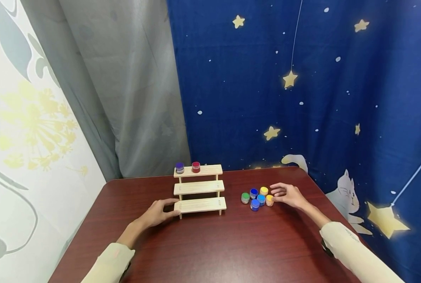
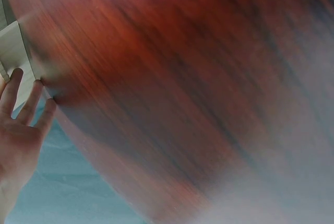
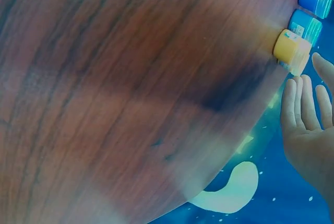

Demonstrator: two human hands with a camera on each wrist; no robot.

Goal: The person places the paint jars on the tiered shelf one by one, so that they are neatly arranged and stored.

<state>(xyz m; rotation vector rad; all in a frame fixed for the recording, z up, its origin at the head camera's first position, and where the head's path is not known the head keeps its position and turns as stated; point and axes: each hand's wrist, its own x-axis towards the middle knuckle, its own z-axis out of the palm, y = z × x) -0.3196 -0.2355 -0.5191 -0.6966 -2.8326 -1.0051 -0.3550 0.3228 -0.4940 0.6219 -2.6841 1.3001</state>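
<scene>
A three-step wooden display stand [image 1: 199, 188] stands on the table. My left hand [image 1: 158, 212] holds the left end of its lowest step, thumb at the front edge and fingers at the back. On the top step sit a purple paint jar [image 1: 180, 168] and a red paint jar [image 1: 195, 167]. My right hand [image 1: 289, 195] reaches in from the right with parted fingers, beside a yellow jar [image 1: 264, 191] and an orange-yellow jar [image 1: 269, 201]. In the right wrist view a small gap separates the fingertips [image 3: 289, 84] from the orange-yellow jar; nothing is held.
Clustered with the yellow jars are a green jar [image 1: 245, 198], a dark blue jar [image 1: 254, 193], a light blue jar [image 1: 261, 200] and a blue jar [image 1: 254, 205]. The dark red table [image 1: 217, 243] ends at a starry blue curtain [image 1: 238, 94] and a grey curtain [image 1: 132, 98].
</scene>
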